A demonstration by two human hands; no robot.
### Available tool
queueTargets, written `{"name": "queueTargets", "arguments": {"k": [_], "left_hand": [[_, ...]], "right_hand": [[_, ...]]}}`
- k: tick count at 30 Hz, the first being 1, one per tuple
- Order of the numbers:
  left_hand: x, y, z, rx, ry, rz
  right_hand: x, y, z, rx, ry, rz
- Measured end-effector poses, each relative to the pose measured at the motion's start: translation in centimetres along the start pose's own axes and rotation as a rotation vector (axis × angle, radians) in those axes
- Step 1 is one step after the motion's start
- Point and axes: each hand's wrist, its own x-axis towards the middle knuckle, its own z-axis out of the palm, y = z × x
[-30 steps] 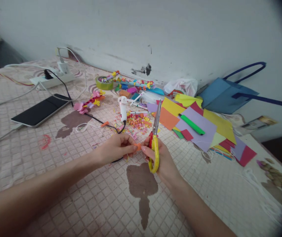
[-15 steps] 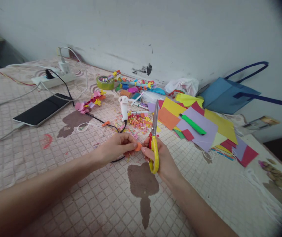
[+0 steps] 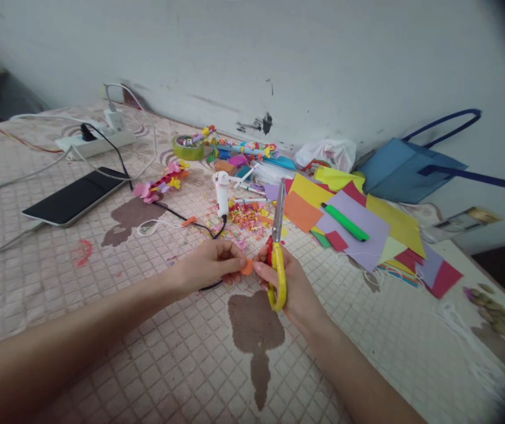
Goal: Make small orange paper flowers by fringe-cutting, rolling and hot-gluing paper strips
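Note:
Between the fingertips of both hands is a small orange piece, which looks like foam or paper. My left hand pinches its left side. My right hand touches its right side with thumb and finger, and also holds yellow-handled scissors with the blades pointing up and away, seemingly closed. Just beyond the hands lie colourful scraps and a white glue gun with a black cord. Part of the orange piece is hidden by the fingers.
Coloured sheets with a green marker on top lie at the right, near a blue bag. At the left are a phone and a power strip with cables. Green tape stands near the wall.
The hands stay in nearly the same place. The orange piece has turned slightly between the fingertips, and the scissors have shifted a little to the right.

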Motion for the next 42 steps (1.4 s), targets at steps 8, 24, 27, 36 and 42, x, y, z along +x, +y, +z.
{"name": "queueTargets", "arguments": {"k": [8,24,27,36,42], "left_hand": [[-0.01,-0.04,0.0,-0.162,-0.032,-0.048],[0.2,-0.41,-0.08,-0.572,-0.065,-0.264],[0.23,-0.56,0.07,-0.355,0.044,-0.047],[-0.09,-0.33,0.48,-0.093,0.06,0.114],[-0.32,-0.09,0.45,-0.116,0.021,0.002]], "right_hand": [[0.1,0.0,0.0,0.015,-0.005,-0.005],[-0.22,-0.39,0.3,-0.065,-0.015,-0.182],[-0.19,-0.29,0.31,-0.048,-0.012,-0.12],[-0.11,-0.16,0.24,0.021,-0.01,-0.041],[0.13,-0.01,0.08,0.04,0.0,-0.049]]}}
